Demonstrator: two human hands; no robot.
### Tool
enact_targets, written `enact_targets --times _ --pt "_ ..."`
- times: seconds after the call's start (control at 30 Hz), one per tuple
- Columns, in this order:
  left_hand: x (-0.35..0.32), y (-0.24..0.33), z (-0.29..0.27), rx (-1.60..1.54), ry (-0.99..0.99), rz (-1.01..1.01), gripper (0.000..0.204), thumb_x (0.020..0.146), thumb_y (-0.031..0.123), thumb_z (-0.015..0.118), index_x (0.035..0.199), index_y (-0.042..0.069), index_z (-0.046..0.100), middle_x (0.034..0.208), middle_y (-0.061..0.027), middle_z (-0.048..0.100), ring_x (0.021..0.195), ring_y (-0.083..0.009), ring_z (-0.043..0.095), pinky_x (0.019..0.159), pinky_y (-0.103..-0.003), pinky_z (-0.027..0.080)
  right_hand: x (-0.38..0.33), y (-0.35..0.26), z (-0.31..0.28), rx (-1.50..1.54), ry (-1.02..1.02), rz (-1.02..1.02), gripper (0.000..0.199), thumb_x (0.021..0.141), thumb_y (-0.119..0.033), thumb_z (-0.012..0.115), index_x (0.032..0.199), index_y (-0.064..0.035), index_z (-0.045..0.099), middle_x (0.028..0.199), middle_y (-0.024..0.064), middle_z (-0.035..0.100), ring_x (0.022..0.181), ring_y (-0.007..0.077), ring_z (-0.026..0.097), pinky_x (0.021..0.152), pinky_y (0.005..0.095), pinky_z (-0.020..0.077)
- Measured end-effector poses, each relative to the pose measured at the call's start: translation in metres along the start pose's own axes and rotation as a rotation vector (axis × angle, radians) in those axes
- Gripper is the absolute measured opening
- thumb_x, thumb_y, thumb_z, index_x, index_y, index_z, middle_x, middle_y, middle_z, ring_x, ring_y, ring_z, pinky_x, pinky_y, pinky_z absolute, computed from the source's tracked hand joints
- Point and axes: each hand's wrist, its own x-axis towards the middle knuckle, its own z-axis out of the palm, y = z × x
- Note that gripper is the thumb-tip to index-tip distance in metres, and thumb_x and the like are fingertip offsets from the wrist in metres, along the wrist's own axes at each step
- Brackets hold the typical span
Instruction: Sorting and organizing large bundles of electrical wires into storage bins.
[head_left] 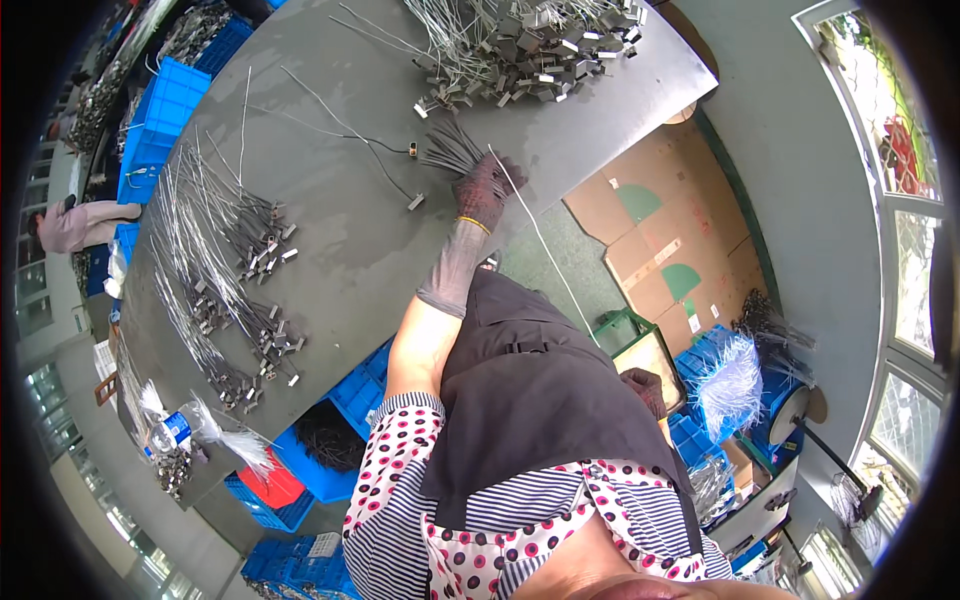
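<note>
One bundle of thin grey wires (452,150) sits in the gloved left hand (486,190), which is closed around it just above the near edge of the table (380,250); a single pale wire (540,235) trails from that hand down toward the floor. The right hand (645,390), also gloved, hangs low beside the dark apron (540,400), well apart from the table; I cannot tell whether it is open or closed.

As a judgement, the work looks partway through. A big tangled heap of wires with small metal end pieces (530,45) lies at the far side of the table, unsorted, while laid-out rows of wires (215,270) fan across the left side, seemingly done. A few loose wires (340,130) lie between them.

At the table's left end stands a small bottle with a blue label (172,430) next to clear plastic wrap. Blue plastic crates (165,110) ring the table, one red tray (272,487) among them. On the floor to the right lie flattened brown cardboard sheets with green shapes (655,255), and a blue crate holds a white bunch of wires (728,375).
</note>
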Motion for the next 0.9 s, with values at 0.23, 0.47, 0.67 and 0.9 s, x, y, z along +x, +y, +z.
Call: enact_targets --times 0.23,0.47,0.67,0.9 --pt "-0.014 0.027 0.022 -0.058 -0.013 0.064 0.016 0.094 0.020 0.063 0.101 0.006 0.060 0.089 -0.0116 0.066 0.074 -0.0258 0.065 0.075 -0.051 0.058 0.006 0.033 -0.018 -0.030 0.139 0.035 0.018 0.081 -0.018 0.073 0.079 0.0002 0.071 0.065 0.0009 0.063 0.058 0.0080 0.055 0.055 0.0253 0.0454" --pt "-0.021 0.045 0.001 -0.071 -0.009 0.113 0.015 0.093 0.019 0.064 0.100 0.005 0.062 0.087 -0.0100 0.066 0.073 -0.0245 0.065 0.073 -0.049 0.059 0.033 -0.027 0.004 -0.052 0.119 -0.007 0.021 0.083 -0.019 0.071 0.075 -0.0004 0.068 0.057 0.0007 0.056 0.050 0.0090 0.050 0.047 0.0247 0.0395" --pt "-0.032 0.062 -0.020 0.006 -0.016 0.132 0.020 0.092 0.022 0.066 0.101 0.004 0.062 0.087 -0.0102 0.066 0.074 -0.0248 0.066 0.074 -0.050 0.059 0.080 -0.064 0.043 -0.226 0.030 -0.252 0.023 0.084 -0.022 0.069 0.077 -0.0007 0.069 0.063 0.0010 0.059 0.056 0.0083 0.051 0.053 0.0260 0.0425" --pt "-0.037 0.085 0.006 0.052 0.052 0.120 0.020 0.091 0.023 0.068 0.098 0.005 0.063 0.089 -0.0098 0.066 0.075 -0.0256 0.066 0.077 -0.049 0.059 0.145 -0.195 0.111 -0.065 -0.225 -0.313 0.023 0.086 -0.021 0.070 0.087 0.0012 0.069 0.063 0.0002 0.056 0.055 0.0086 0.052 0.051 0.0251 0.0423"
